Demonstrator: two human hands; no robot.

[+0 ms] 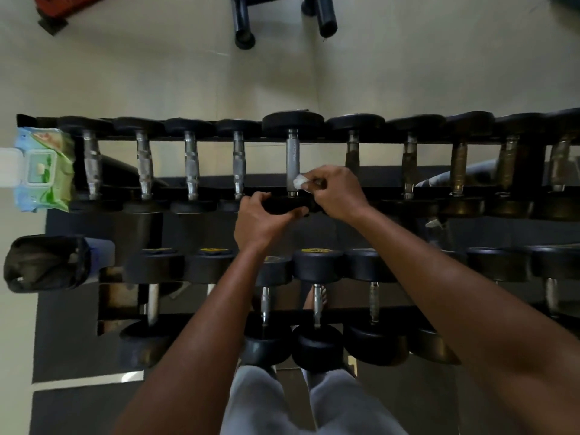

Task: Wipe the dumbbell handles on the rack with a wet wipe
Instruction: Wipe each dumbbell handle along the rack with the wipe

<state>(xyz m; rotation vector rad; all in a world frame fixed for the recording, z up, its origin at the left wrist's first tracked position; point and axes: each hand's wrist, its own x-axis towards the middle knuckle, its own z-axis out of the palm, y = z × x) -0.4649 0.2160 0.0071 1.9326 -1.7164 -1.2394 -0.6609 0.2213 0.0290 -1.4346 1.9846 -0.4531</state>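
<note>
A two-tier black rack (392,140) holds several dumbbells with steel handles. The middle dumbbell of the top tier has a grey knurled handle (292,157). My right hand (334,191) pinches a small white wet wipe (298,182) against the near end of that handle. My left hand (262,219) grips the near black head (287,204) of the same dumbbell. The handles to the left look shiny; those to the right look dull and brownish.
A blue and green wet wipe pack (42,171) with its lid flipped up sits at the rack's left end. Below it stands a bin lined with a black bag (47,262). The lower tier carries larger dumbbells (317,265). Black equipment legs (243,23) stand on the floor beyond.
</note>
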